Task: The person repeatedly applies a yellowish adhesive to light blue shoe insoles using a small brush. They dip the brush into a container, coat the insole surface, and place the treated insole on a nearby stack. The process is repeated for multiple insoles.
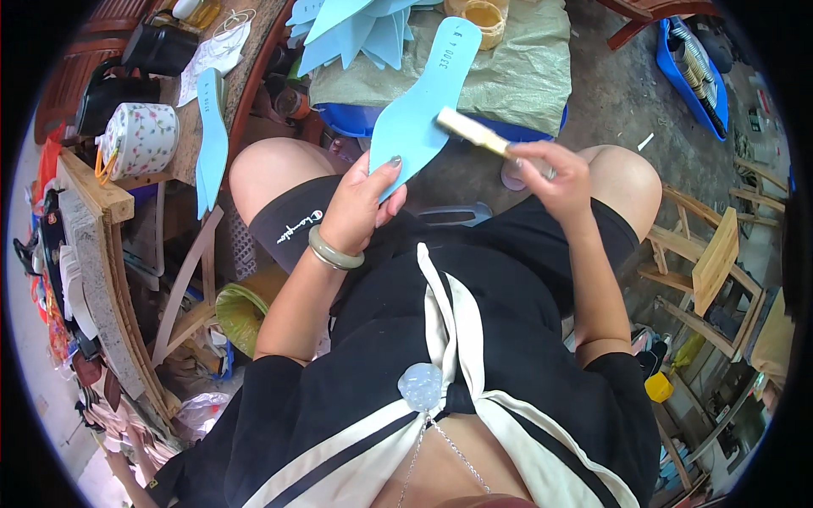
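A light blue shoe insole [421, 106] is pinched at its lower end by my left hand [356, 203], the thumb lying on top of it. My right hand [555, 179] grips a flat brush [476, 133] by its handle. The pale bristles reach over the right edge of the insole, touching or very close to its face. Beyond the insole's top end stands an open container of amber liquid [483, 19]. A fanned pile of blue insoles [360, 38] lies at the far side, to the left of that container.
A greenish woven sheet [521, 80] covers the surface ahead. On the left table, more insoles [212, 140] overhang the edge near a floral pot [142, 140] and dark mugs [157, 46]. A blue crate [694, 80] sits far right; wooden stools [716, 258] stand at the right.
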`<state>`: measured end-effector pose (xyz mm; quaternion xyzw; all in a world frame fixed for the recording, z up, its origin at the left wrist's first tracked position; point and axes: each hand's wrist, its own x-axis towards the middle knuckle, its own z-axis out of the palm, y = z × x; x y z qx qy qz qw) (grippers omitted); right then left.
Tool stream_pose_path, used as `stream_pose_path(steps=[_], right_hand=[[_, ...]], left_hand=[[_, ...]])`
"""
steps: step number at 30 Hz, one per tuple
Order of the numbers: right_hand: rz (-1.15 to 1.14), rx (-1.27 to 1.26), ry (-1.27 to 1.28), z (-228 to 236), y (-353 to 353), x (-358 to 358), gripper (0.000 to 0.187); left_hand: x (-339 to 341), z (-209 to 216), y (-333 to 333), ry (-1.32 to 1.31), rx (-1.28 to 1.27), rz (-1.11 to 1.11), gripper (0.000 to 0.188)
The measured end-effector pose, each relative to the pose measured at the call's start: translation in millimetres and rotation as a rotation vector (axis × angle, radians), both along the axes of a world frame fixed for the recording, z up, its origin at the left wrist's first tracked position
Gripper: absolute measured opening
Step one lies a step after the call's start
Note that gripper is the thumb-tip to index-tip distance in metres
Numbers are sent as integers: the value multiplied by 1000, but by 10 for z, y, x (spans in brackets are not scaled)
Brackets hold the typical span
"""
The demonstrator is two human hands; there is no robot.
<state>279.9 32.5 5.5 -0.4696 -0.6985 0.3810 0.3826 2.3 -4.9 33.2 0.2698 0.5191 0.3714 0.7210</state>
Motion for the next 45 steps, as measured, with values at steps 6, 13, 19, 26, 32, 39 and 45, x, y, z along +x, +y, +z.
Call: stream_pose_path(steps=[6, 13, 19, 26, 32, 39, 45], right_hand=[[-110, -115, 34, -7, 432, 136, 17], [-109, -46, -158, 96, 851, 261, 18], [74, 98, -276, 280, 1030, 165, 15], [399, 260, -327, 399, 1044, 178, 14], [332, 112, -166, 76, 680, -34, 15], [262, -290, 142, -20, 190, -568, 17], [74, -40, -86, -38, 425, -293, 17]], left_hand=[[-213, 78, -62, 12, -33, -30, 25], [-326, 61, -109, 55, 21, -110, 37], [-360, 24, -79, 28, -15, -194, 30], [-295, -53, -57, 38, 4, -190, 26], [-200, -103, -22, 77, 12, -176, 23], [-128, -126, -14, 101, 28, -111, 23], [-219, -79, -76, 168, 74, -164, 26]])
